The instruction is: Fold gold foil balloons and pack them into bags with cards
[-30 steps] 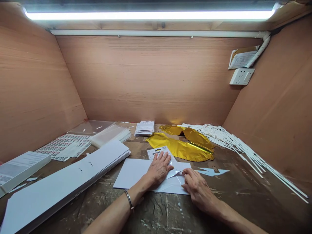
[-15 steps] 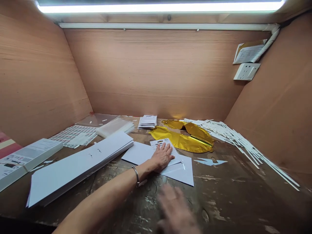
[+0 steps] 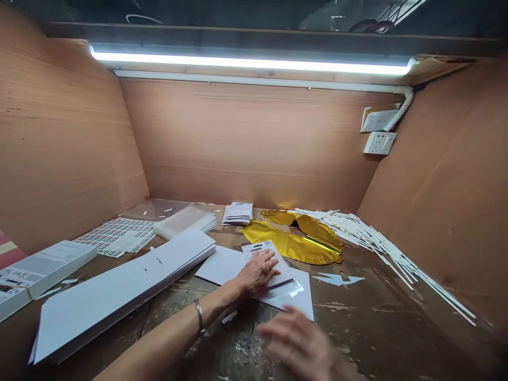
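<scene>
My left hand (image 3: 257, 272) lies over a printed card (image 3: 283, 272), its fingers spread and pressing down on it. Beneath the card is a folded white sheet (image 3: 222, 265), and a clear plastic edge (image 3: 296, 288) shines at the card's lower right. Closer to me, my right hand (image 3: 297, 338) hovers near the sheet's front edge. It is blurred, with fingers loosely stretched and nothing visible in them. To the left of my left hand lies a stack of long white folded sheets (image 3: 127, 288).
Gold foil pieces (image 3: 291, 246) lie behind the card, beside a stack of small printed cards (image 3: 238, 212). White strips (image 3: 377, 241) spread along the right. Clear plastic sleeves (image 3: 184, 222), a sticker sheet (image 3: 119, 235) and a banded white box (image 3: 51, 264) sit at left.
My right hand has moved slightly up and right, towards the sheet's front edge. My left hand stays on the card. The camera has tilted up a little.
</scene>
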A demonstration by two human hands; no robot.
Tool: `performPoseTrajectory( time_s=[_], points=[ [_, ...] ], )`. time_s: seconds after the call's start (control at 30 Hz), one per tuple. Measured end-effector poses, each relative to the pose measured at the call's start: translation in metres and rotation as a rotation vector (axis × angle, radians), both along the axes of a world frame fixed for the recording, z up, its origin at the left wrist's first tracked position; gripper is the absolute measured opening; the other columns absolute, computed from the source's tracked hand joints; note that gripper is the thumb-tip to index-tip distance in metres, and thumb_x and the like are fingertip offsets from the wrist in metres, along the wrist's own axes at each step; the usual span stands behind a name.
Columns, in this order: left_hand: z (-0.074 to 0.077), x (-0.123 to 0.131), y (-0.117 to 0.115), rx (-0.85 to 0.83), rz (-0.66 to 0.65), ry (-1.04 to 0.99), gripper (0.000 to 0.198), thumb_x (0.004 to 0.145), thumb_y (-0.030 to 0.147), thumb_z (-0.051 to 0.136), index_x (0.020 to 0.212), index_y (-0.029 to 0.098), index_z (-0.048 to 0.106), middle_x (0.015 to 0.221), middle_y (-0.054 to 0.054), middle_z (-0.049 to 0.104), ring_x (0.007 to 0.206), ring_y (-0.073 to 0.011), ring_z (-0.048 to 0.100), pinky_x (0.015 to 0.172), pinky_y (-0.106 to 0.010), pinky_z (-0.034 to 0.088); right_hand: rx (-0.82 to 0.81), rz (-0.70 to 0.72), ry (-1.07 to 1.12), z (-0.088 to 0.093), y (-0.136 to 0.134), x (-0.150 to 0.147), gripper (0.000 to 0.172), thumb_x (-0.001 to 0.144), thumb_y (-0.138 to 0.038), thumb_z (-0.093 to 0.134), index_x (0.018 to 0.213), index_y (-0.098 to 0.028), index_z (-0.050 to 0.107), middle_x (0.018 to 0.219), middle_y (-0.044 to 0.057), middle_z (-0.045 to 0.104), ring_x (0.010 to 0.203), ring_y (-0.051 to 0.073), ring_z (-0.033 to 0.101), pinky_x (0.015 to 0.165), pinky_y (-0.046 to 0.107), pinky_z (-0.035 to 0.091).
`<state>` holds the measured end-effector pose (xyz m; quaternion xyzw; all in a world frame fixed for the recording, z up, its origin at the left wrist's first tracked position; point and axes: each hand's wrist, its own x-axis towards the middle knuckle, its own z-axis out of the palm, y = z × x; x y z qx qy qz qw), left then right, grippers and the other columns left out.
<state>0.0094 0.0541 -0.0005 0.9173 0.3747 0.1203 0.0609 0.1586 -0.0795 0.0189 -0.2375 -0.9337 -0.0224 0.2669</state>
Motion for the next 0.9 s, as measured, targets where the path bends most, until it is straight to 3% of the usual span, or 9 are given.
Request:
performPoseTrajectory(
  time_s=[0.03, 0.1, 0.2, 0.4, 0.5, 0.7, 0.83, 0.9],
  points=[
    [0.002, -0.006, -0.008, -0.004, -0.051, -0.009, 0.033, 0.088, 0.037, 0.030, 0.107, 0.019, 0.050, 0.125, -0.008, 0.044, 0.122, -0.0206, 0.030, 0.100, -0.040, 0.023, 0.087, -0.102, 0.071, -0.002, 0.020, 0.024, 0.030, 0.082, -0.013, 0.040, 0.107, -0.023, 0.054, 0.106, 0.009, 0.060, 0.095, 0.020, 0.053, 0.083, 0.042, 0.043],
    [0.002, -0.018, -0.022, -0.021, -0.141, -0.022, 0.038, 0.085, 0.046, 0.034, 0.107, 0.020, 0.051, 0.121, -0.009, 0.048, 0.120, -0.0222, 0.033, 0.100, -0.041, 0.024, 0.110, -0.312, 0.041, -0.010, 0.056, 0.067, 0.035, 0.079, -0.011, 0.041, 0.112, -0.017, 0.052, 0.111, 0.015, 0.055, 0.102, 0.024, 0.049, 0.082, 0.043, 0.043],
    [-0.001, -0.029, -0.036, -0.048, -0.189, -0.031, 0.052, 0.079, 0.054, 0.040, 0.115, 0.018, 0.045, 0.122, -0.012, 0.047, 0.120, -0.0260, 0.034, 0.100, -0.044, 0.023, 0.062, -0.316, -0.107, -0.027, 0.091, 0.098, 0.036, 0.080, -0.009, 0.040, 0.108, -0.024, 0.056, 0.112, 0.012, 0.055, 0.103, 0.023, 0.048, 0.081, 0.042, 0.044],
    [-0.007, -0.032, -0.035, -0.071, -0.207, -0.088, 0.063, 0.074, 0.059, 0.044, 0.120, 0.018, 0.038, 0.126, -0.014, 0.044, 0.121, -0.0247, 0.033, 0.102, -0.043, 0.020, -0.053, -0.199, -0.081, -0.035, 0.107, 0.086, 0.021, 0.084, -0.018, 0.042, 0.087, -0.024, 0.062, 0.106, 0.008, 0.056, 0.101, 0.020, 0.047, 0.081, 0.037, 0.043],
    [-0.007, -0.031, -0.033, -0.102, -0.194, -0.105, 0.067, 0.069, 0.061, 0.049, 0.119, 0.018, 0.039, 0.125, -0.012, 0.046, 0.120, -0.0241, 0.034, 0.103, -0.042, 0.018, -0.087, -0.151, -0.063, -0.036, 0.110, 0.086, 0.020, 0.084, -0.018, 0.043, 0.088, -0.024, 0.062, 0.105, 0.007, 0.056, 0.102, 0.019, 0.046, 0.081, 0.035, 0.042],
    [-0.002, -0.031, -0.036, -0.144, -0.165, -0.111, 0.033, 0.082, 0.043, 0.044, 0.103, 0.019, 0.049, 0.120, -0.007, 0.050, 0.119, -0.0189, 0.036, 0.104, -0.037, 0.017, -0.206, -0.100, 0.032, -0.038, 0.108, 0.081, 0.017, 0.084, -0.018, 0.042, 0.086, -0.022, 0.059, 0.100, 0.007, 0.056, 0.096, 0.018, 0.047, 0.079, 0.033, 0.042],
    [-0.004, -0.030, -0.036, -0.137, -0.178, -0.145, 0.043, 0.071, 0.053, 0.054, 0.096, 0.018, 0.051, 0.119, -0.009, 0.051, 0.117, -0.0225, 0.038, 0.104, -0.039, 0.017, -0.402, -0.185, 0.146, -0.032, 0.104, 0.066, 0.018, 0.086, -0.016, 0.037, 0.078, -0.018, 0.053, 0.088, 0.005, 0.054, 0.081, 0.013, 0.051, 0.072, 0.027, 0.043],
    [-0.009, -0.029, -0.034, -0.133, -0.148, -0.192, 0.026, 0.078, 0.042, 0.049, 0.087, 0.018, 0.053, 0.111, -0.007, 0.056, 0.110, -0.0200, 0.045, 0.102, -0.036, 0.022, -0.447, -0.283, 0.154, -0.031, 0.104, 0.059, 0.020, 0.086, -0.016, 0.035, 0.071, -0.017, 0.049, 0.080, 0.004, 0.053, 0.072, 0.013, 0.051, 0.067, 0.025, 0.042]
  ],
)
